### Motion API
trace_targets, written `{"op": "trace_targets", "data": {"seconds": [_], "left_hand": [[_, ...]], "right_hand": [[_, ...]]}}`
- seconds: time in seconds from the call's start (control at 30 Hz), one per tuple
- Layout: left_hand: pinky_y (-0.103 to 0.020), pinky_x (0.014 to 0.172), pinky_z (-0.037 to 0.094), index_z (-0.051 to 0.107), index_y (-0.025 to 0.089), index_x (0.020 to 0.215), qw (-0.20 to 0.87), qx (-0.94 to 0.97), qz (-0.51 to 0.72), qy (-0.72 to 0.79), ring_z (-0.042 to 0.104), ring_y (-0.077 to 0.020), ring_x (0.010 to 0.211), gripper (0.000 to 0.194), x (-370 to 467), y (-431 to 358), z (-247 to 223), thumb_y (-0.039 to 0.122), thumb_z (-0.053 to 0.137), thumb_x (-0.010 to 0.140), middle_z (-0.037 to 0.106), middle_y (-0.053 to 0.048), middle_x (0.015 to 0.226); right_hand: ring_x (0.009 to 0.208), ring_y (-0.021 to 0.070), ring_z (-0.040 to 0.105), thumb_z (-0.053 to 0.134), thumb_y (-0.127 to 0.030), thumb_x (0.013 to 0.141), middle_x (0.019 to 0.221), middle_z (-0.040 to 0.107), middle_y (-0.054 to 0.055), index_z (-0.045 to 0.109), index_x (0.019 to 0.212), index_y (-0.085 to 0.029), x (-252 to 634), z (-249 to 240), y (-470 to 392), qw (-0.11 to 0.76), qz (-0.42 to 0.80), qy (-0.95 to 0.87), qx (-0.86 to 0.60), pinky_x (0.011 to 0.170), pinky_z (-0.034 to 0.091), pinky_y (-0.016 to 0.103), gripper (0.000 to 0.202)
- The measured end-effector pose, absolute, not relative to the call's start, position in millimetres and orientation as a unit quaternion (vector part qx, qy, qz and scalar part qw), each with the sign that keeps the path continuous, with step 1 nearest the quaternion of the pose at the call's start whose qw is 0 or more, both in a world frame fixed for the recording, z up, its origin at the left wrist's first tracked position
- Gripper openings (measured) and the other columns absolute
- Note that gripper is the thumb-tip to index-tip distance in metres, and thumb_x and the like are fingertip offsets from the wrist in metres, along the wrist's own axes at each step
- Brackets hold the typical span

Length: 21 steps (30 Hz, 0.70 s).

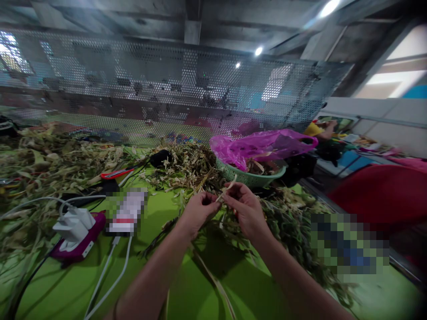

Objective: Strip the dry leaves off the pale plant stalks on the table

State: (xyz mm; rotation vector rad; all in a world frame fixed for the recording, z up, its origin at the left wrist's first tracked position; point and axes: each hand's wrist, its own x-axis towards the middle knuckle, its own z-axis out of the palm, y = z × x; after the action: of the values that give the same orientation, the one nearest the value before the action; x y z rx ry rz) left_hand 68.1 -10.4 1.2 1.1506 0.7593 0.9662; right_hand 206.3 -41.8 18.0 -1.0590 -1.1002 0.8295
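Note:
Near the middle of the view, my left hand and my right hand are close together above the green table. A thin pale plant strip runs between them, pinched in the fingers of both hands. Its upper end sticks out above my right fingers. Just beyond my hands stands a green basket with dry brown plant matter in it and a pink plastic bag over its far side. Dried plants lie heaped left of the basket.
On the left are a purple power strip with white plugs, white cables, a blurred-out phone and a red cutter. More dried plants lie at right. A perforated metal screen stands behind; a red chair is at far right.

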Motion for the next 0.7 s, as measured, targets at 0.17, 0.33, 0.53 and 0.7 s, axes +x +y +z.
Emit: {"op": "trace_targets", "data": {"seconds": [0.17,0.33,0.53,0.7], "left_hand": [[-0.018,0.054,0.033,0.057,0.014,0.078,0.677,0.494,0.447,0.314,0.042,-0.0065,0.057,0.028,67.5,-10.7,2.1,0.035,0.071,0.067,0.051,0.003,0.065],[-0.020,0.059,0.037,0.055,0.015,0.079,0.612,0.538,0.481,0.324,0.046,-0.0083,0.064,0.015,68.8,-8.1,-0.1,0.024,0.064,0.071,0.053,0.003,0.070],[-0.022,0.060,0.038,0.052,0.017,0.076,0.523,0.629,0.476,0.323,0.047,-0.0102,0.064,0.005,71.9,-10.3,1.9,0.019,0.056,0.075,0.053,0.003,0.068],[-0.021,0.052,0.038,0.049,0.018,0.077,0.533,0.642,0.460,0.303,0.045,-0.0087,0.055,0.004,75.4,-16.6,2.3,0.017,0.052,0.077,0.048,0.004,0.067]], "right_hand": [[0.068,0.0139,0.051,0.076,-0.028,0.066,0.077,0.058,0.000,0.060,0.099,-0.022,206.9,17.4,-41.2,0.648,0.378,-0.470,-0.465,0.057,0.039,0.024,0.037],[0.063,0.0116,0.048,0.077,-0.030,0.066,0.072,0.057,-0.001,0.062,0.080,-0.019,201.7,14.8,-42.3,0.619,0.400,-0.481,-0.474,0.053,0.037,0.023,0.023],[0.057,0.0110,0.045,0.074,-0.031,0.067,0.068,0.054,-0.003,0.061,0.075,-0.021,198.5,12.9,-44.0,0.638,0.368,-0.472,-0.485,0.050,0.038,0.023,0.019],[0.056,0.0116,0.046,0.072,-0.030,0.069,0.067,0.056,-0.002,0.060,0.077,-0.021,204.6,11.8,-41.6,0.650,0.322,-0.470,-0.503,0.051,0.038,0.024,0.017]]}}
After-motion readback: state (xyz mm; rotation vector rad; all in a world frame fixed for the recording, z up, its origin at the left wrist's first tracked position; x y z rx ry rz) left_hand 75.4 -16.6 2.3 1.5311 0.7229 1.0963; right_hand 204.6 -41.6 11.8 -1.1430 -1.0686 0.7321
